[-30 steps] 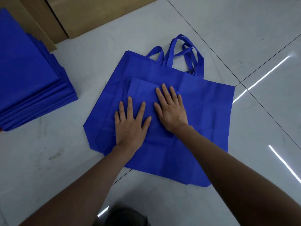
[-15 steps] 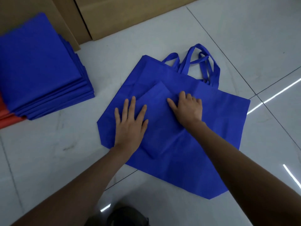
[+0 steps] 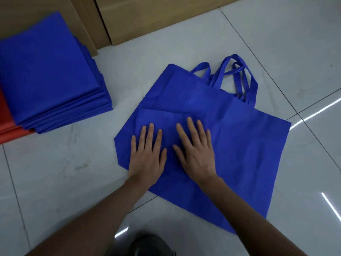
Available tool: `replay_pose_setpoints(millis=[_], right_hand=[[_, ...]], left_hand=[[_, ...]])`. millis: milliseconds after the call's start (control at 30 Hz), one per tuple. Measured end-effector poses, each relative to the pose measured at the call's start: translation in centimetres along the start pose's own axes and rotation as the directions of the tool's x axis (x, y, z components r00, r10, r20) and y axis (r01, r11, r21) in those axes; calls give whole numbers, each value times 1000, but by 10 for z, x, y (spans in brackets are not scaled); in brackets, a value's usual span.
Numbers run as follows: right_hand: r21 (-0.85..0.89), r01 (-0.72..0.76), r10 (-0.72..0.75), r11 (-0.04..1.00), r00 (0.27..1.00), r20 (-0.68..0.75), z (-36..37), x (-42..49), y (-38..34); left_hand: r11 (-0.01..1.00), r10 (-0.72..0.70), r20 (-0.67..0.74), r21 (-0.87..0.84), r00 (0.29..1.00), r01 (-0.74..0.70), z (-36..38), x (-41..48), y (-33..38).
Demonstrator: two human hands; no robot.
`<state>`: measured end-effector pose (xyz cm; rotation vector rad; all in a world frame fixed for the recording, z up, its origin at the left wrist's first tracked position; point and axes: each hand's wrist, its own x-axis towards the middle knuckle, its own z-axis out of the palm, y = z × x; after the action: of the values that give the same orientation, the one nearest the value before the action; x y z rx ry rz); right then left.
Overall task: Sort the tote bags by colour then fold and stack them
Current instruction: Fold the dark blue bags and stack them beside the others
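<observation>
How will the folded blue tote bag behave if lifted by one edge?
Probably floppy: the folded blue tote bag is thin cloth and may unfold once the left hand and right hand lift off. Likely light; it may slide on the flat tote bag beneath.

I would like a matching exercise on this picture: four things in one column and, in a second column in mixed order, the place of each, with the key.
1. blue stack
2. red bags
3. handles
4. folded bag

A. under the left hand and right hand
B. showing at the stack's lower left
C. upper left, by the wooden panel
D. on the floor, beyond the flat bag

Pairs: 1-C, 2-B, 3-D, 4-A
</observation>
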<state>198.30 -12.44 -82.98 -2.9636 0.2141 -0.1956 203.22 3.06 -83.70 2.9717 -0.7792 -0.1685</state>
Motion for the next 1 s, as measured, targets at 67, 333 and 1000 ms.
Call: replay_pose_setpoints(millis=[67,333,1000], right_hand=[[36,25,-30,999,989,144,4,1,-5],[44,-10,3,999,987,160,10,0,-3],[191,-179,51,965,843,535,-40,-26,-43]], left_hand=[[999,18,15,-27,1000,-17,0,2,-6],[987,-12,25,-160,1000,15,0,-33,-17],[279,-258,473,-798,842,534,-67,-71,-33]])
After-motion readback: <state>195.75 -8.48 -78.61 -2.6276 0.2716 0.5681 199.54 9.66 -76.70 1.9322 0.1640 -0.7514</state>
